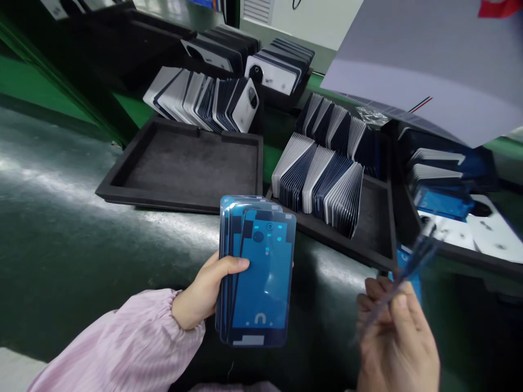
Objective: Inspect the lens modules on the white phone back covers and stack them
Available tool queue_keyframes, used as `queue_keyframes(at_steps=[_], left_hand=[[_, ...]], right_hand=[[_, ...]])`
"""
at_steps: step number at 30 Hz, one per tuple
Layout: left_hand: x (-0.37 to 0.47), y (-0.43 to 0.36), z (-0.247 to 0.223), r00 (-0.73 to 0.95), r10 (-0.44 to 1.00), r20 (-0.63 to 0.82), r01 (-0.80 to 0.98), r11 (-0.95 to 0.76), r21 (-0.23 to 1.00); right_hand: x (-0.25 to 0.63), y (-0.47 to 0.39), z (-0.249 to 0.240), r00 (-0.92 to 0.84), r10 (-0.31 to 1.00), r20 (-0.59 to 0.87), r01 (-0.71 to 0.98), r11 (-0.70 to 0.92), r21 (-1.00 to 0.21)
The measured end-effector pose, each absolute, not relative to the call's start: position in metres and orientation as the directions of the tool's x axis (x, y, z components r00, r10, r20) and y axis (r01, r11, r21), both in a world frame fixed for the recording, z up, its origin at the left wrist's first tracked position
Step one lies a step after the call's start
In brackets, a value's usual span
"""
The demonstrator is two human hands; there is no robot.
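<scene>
My left hand (210, 288) grips a stack of thin phone-back panels (265, 277) with blue film on the face towards me. The thumb presses on the front panel, and several more fan out behind it. At the lower right, my right hand (396, 332) pinches a thin strip-like piece (408, 272) between thumb and fingers. It looks dark and partly see-through, seen nearly edge-on and smeared by motion, so its kind is unclear. A blue film-covered piece (414, 280) shows just behind the right hand.
A black tray (180, 190) lies ahead on the left, with a row of white and dark panels (204, 100) behind it. Fanned panels (318, 179) stand in another black tray (347, 245) at centre right. White panels (496, 228) lie far right, under a hanging pale sheet (417, 65).
</scene>
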State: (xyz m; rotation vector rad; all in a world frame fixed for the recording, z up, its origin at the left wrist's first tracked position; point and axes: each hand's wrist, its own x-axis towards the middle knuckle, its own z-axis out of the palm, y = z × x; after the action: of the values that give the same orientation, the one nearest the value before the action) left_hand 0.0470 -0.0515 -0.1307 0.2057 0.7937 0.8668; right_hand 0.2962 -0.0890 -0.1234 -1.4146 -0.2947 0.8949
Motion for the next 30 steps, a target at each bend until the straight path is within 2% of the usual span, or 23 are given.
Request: queue_keyframes(at_steps=[2, 4, 9, 14, 18, 21, 27, 30], left_hand=[[0.046, -0.053, -0.132, 0.307, 0.736, -0.604, -0.599, 0.642, 0.478], [0.046, -0.054, -0.134, 0.269, 0.729, -0.630, -0.596, 0.640, 0.486], [0.049, -0.057, -0.133, 0.217, 0.718, -0.662, -0.568, 0.644, 0.513], [0.055, -0.057, -0.134, 0.172, 0.721, -0.671, -0.551, 0.635, 0.541], [0.054, -0.054, -0.139, 0.216, 0.716, -0.664, -0.555, 0.649, 0.520], [0.052, -0.054, -0.141, 0.225, 0.697, -0.681, -0.554, 0.666, 0.500], [0.050, -0.057, -0.133, 0.172, 0.701, -0.692, -0.554, 0.650, 0.520], [0.050, -0.058, -0.128, 0.150, 0.703, -0.695, -0.553, 0.642, 0.531]], right_hand=[[0.299, -0.089, -0.119, 0.581, 0.748, -0.321, -0.425, -0.059, -0.904], [0.297, -0.092, -0.123, 0.493, 0.816, -0.303, -0.415, -0.085, -0.906], [0.275, -0.108, -0.148, 0.316, 0.888, -0.335, -0.277, -0.251, -0.927], [0.260, -0.110, -0.155, 0.120, 0.930, -0.349, -0.015, -0.349, -0.937], [0.258, -0.104, -0.154, 0.097, 0.920, -0.380, -0.066, -0.375, -0.925], [0.265, -0.101, -0.156, 0.165, 0.906, -0.389, -0.149, -0.367, -0.918], [0.302, -0.094, -0.148, 0.592, 0.761, -0.265, -0.282, -0.113, -0.953], [0.312, -0.091, -0.139, 0.630, 0.730, -0.265, -0.334, -0.053, -0.941]])
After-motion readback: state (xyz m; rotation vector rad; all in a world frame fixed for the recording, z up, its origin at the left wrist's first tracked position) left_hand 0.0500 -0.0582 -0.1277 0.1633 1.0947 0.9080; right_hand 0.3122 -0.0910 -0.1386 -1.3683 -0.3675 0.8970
